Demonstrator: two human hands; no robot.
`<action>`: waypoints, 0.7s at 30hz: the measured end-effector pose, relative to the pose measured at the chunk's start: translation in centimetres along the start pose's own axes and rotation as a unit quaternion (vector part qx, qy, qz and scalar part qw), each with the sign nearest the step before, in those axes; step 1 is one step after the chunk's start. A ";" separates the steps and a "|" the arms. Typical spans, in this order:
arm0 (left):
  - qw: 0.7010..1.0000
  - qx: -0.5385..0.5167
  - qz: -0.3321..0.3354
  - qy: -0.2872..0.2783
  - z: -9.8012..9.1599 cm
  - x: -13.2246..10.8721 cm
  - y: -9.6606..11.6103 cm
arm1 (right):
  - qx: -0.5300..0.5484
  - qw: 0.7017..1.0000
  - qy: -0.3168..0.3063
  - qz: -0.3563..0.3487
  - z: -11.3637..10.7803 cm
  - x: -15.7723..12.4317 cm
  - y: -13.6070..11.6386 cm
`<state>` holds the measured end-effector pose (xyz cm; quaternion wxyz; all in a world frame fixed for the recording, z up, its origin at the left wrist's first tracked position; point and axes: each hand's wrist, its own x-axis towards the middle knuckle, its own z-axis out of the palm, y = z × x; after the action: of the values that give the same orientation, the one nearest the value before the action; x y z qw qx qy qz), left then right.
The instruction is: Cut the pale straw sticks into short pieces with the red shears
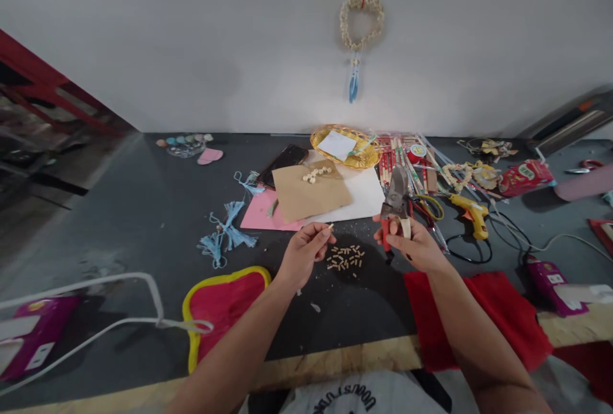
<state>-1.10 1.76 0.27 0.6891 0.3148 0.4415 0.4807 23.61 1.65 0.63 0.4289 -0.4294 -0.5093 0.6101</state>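
Note:
My left hand (306, 251) pinches a small pale stick piece (331, 227) between thumb and fingertips, just above the dark table. In my right hand (416, 245) is a pair of pruning shears (396, 193), gripped by its red and white handles with the blades pointing up and away from me. Between and below my hands lies a small pile of short cut stick pieces (345, 258), with tiny scraps around it. Beyond them, a brown card (306, 200) carries a small cluster of pale beads or pieces (317, 175).
Left of my hands are blue tassels (230, 225) and a pink-and-yellow pad (225, 302). Behind stands a yellow basket (368, 157). To the right lie packaged chopsticks (393, 152), a yellow glue gun (472, 214) with its cable, and red cloth (502, 312). A heart wreath (345, 24) hangs on the wall.

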 end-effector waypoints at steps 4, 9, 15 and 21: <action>0.999 -0.036 0.015 0.010 0.0 -0.2 0.2 | -0.025 0.998 -0.059 -0.020 0.3 -0.7 -0.5; 0.997 -0.065 0.041 0.011 0.0 -0.3 0.3 | -0.383 0.914 0.049 -0.123 0.7 -0.3 -0.2; 0.995 -0.088 0.044 0.002 0.1 -0.4 0.5 | -0.645 0.746 0.012 -0.163 2.2 0.0 0.7; 0.992 -0.113 0.048 0.016 0.2 -0.5 0.6 | -0.689 0.709 0.013 -0.152 3.4 -0.3 0.9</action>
<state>-1.22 1.48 0.98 0.6894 0.2481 0.3793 0.5651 20.32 0.42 0.17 0.1076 -0.5299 -0.8411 0.0107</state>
